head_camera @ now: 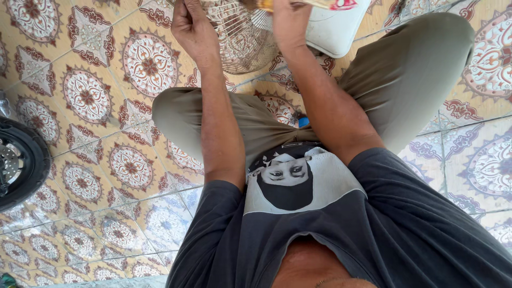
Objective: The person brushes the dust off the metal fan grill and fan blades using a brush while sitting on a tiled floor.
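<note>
Patterned tile floor (85,96) – wheel (21,160) (left edge), left hand (193,26) and right hand (290,21) gripping wire fan guard (240,42)

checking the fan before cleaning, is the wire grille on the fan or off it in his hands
Cannot tell. Both hands, left hand and right hand, grip the wire fan grille, but the frame's top edge hides any attachment.

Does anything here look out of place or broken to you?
Somewhat. A wire fan guard sits on the patterned tile floor between the seated person's knees. The left hand grips its rim; the right hand is at its top. A wheel lies at the left. No visible damage or spills.
</note>
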